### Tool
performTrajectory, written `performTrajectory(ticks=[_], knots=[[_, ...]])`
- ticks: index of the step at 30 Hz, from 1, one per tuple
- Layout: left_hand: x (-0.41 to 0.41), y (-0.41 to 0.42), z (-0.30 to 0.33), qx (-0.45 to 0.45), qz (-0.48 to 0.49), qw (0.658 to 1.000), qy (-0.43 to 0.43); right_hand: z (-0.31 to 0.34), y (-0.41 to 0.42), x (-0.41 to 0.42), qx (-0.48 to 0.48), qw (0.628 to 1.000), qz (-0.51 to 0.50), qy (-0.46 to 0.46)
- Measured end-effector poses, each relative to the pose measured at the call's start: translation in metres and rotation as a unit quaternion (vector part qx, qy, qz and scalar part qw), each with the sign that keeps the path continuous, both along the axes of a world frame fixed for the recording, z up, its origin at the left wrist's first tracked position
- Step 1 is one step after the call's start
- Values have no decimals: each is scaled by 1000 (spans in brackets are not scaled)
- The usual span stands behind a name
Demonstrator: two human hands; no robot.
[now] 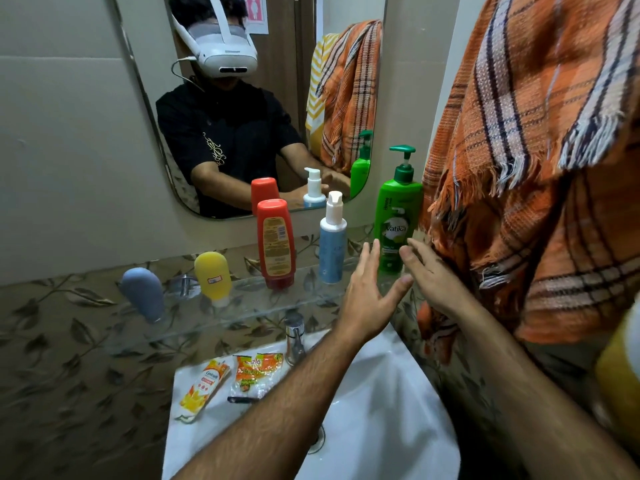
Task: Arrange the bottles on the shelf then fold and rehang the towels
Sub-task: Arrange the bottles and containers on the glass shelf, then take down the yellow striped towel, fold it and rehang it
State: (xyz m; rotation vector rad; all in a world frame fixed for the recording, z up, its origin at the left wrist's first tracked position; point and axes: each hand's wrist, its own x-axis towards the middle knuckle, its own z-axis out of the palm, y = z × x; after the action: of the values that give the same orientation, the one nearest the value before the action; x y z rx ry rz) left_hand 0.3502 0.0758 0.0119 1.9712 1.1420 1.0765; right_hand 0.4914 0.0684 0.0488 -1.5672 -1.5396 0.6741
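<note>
Five bottles stand in a row on the glass shelf (242, 313) under the mirror (242, 98), rising in height from left to right. At the far left is a small grey tube (143, 293), cap down and leaning. Next comes a yellow tube (213, 276) with a small white label, also cap down. The red bottle (276, 242) stands on its cap, its back label with a barcode facing out. The pale blue bottle (332, 244) is slim with a white pump top. At the right end the green bottle (396, 225) is the tallest, with a dark green pump and a "Vatika" label on its front.

Both hands are empty and open. The left hand (369, 296) is spread flat, fingers straight, just in front of the shelf between the blue and green bottles. The right hand (427, 271) has its fingers loosely extended toward the base of the green bottle; whether a fingertip touches it cannot be told.

An orange checked towel (533, 168) with a frayed fringe hangs bunched at the right, its edge touching the green bottle's side. A yellow towel (620, 382) shows below it at the right edge. Beneath the shelf, sachets (256, 372) and a small carton (204, 389) lie on the white sink (381, 393) beside the tap (294, 336)
</note>
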Motion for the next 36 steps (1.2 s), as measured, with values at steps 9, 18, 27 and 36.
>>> performTrajectory(ticks=[9, 18, 27, 36], knots=[[-53, -46, 16, 81, -35, 992, 94, 20, -71, -39, 96, 966, -50, -236], [-129, -120, 40, 237, 14, 938, 250, 37, -185, -89, 138, 817, -221, -514], [-119, -190, 104, 345, -2, 908, 237, 101, -288, -83, 183, 757, -315, -542], [-50, -242, 163, 413, -46, 885, 211, 165, -362, -34, 168, 716, -404, -544]])
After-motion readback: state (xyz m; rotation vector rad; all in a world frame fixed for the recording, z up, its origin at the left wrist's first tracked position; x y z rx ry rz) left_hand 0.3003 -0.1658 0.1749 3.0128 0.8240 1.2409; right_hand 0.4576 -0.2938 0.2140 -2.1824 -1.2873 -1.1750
